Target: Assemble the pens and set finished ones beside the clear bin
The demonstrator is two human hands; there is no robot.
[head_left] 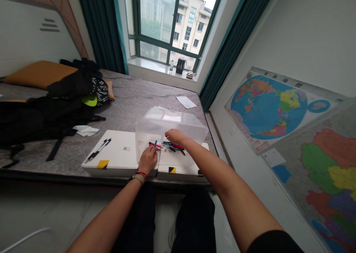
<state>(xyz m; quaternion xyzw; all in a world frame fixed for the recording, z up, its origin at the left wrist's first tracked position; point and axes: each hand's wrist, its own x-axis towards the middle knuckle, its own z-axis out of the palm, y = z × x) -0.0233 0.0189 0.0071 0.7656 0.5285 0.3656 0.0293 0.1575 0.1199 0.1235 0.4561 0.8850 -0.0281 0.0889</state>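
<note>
My left hand [148, 159] is at the near left side of a clear plastic box [191, 129], its fingers closed on a slim teal pen [155, 143] that sticks up past the fingertips. Over the box my right hand [175, 135] is held with the fingers curled; anything inside them is hidden. Below it lies a loose pile of black, red and teal pens [172, 147], with small pieces among them. A red pen [154, 145] lies just beyond my left fingertips. Two white-and-black pens [98, 150] rest side by side on a flat white box [119, 143] to the left.
Both flat boxes sit at the near edge of a grey mattress [125, 86]. A black backpack [41, 116], a crumpled tissue [86, 130] and an orange pillow [41, 74] lie left. White paper [186, 102] lies behind the clear box. A wall with maps [269, 105] stands right.
</note>
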